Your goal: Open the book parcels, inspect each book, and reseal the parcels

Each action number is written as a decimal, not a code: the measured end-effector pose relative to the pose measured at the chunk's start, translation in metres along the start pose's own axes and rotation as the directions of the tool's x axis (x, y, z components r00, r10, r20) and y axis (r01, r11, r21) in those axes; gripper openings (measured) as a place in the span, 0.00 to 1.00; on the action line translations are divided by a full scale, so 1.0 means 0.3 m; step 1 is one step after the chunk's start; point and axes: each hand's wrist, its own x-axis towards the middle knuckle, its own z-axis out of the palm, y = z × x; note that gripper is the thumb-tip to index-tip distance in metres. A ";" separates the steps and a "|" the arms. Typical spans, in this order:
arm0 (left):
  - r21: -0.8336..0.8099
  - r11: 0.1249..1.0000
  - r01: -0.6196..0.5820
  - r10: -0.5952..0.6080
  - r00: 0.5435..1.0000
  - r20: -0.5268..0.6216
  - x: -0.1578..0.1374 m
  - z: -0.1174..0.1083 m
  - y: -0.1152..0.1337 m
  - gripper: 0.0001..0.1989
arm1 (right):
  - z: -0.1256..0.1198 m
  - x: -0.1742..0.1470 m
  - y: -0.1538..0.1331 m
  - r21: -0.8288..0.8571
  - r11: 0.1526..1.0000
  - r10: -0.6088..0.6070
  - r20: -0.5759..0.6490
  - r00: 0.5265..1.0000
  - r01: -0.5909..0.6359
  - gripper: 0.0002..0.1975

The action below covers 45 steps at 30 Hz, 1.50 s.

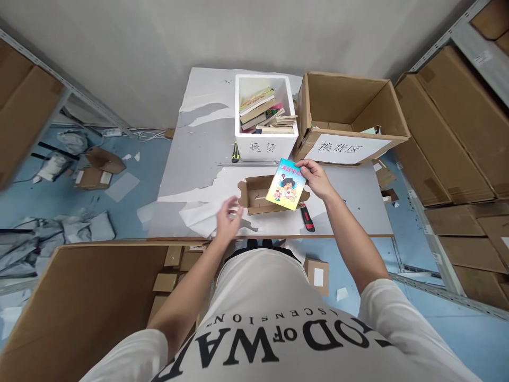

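Observation:
My right hand point(315, 176) pinches the top right corner of a small book point(288, 185) with a blue and yellow cartoon cover. The book hangs tilted over a small open cardboard box point(254, 192) and hides part of it. Slightly blurred, my left hand point(229, 215) is apart from the box's left end, fingers loosely curled and apart, holding nothing. White paper point(201, 216) lies beside that hand. A red and black box cutter point(307, 218) rests at the table's front edge, right of the small box.
A white foam bin point(262, 147) of books and a large cardboard carton point(353, 149) stand at the table's back. A yellow and black cutter point(235, 153) lies by the bin. Below left is a big carton point(99, 286) with small boxes; shelves of cartons point(461, 122) are at right.

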 end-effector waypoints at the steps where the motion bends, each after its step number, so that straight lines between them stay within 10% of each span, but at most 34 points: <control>1: -0.124 0.991 0.053 -0.032 0.986 0.161 -0.018 0.038 0.042 0.29 | 0.006 0.001 -0.007 -0.007 1.000 -0.001 0.011 1.000 0.001 0.20; 6: -0.447 0.847 0.288 -0.152 0.936 0.317 -0.065 0.157 0.141 0.25 | 0.029 -0.018 -0.027 0.012 1.000 0.010 0.118 0.993 -0.011 0.17; 14: -0.602 0.658 0.452 -0.260 0.887 0.381 -0.069 0.153 0.142 0.22 | -0.045 -0.067 -0.030 0.244 0.939 0.179 0.254 0.950 -0.242 0.16; 23: -0.568 0.733 0.373 -0.125 0.896 0.427 -0.055 0.181 0.189 0.19 | -0.034 -0.008 -0.128 -0.038 0.975 -0.208 0.158 0.965 0.217 0.11; 29: -0.491 0.829 0.267 -0.051 0.911 0.409 -0.068 0.193 0.176 0.18 | -0.005 0.021 -0.150 -0.068 0.998 -0.006 0.179 0.984 0.019 0.16; 45: -0.654 0.582 0.483 -0.320 0.876 0.361 -0.146 0.220 0.172 0.22 | 0.011 0.024 -0.084 0.129 0.983 0.104 0.192 0.976 -0.130 0.14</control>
